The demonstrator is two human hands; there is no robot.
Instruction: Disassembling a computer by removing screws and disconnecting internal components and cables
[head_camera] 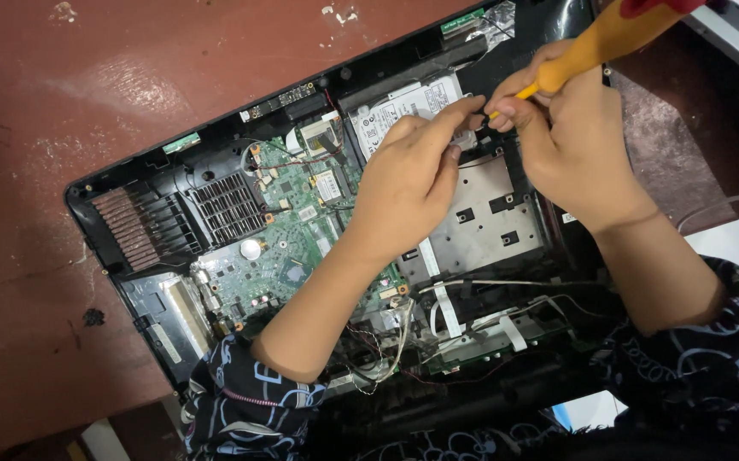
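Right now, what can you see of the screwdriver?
The screwdriver has an orange-yellow handle that looks like plastic, with a red end cut off by the top edge of the picture. It slants down to the left, its tip hidden among the fingers over the open laptop, near the hard drive. The right hand grips the lower handle; the left hand reaches its fingertips to the tip. The shaft is barely visible.

A worn reddish-brown wooden table (36,171) with scuffed, chipped paint holds an opened laptop base (130,282) of matt black plastic. Inside lie a matt green circuit board (288,248), a dull grey metal plate (480,222), copper-coloured cooling fins (130,229) and a hard drive (408,107) with a white paper label. The screwdriver (600,43) has a smooth orange plastic handle.
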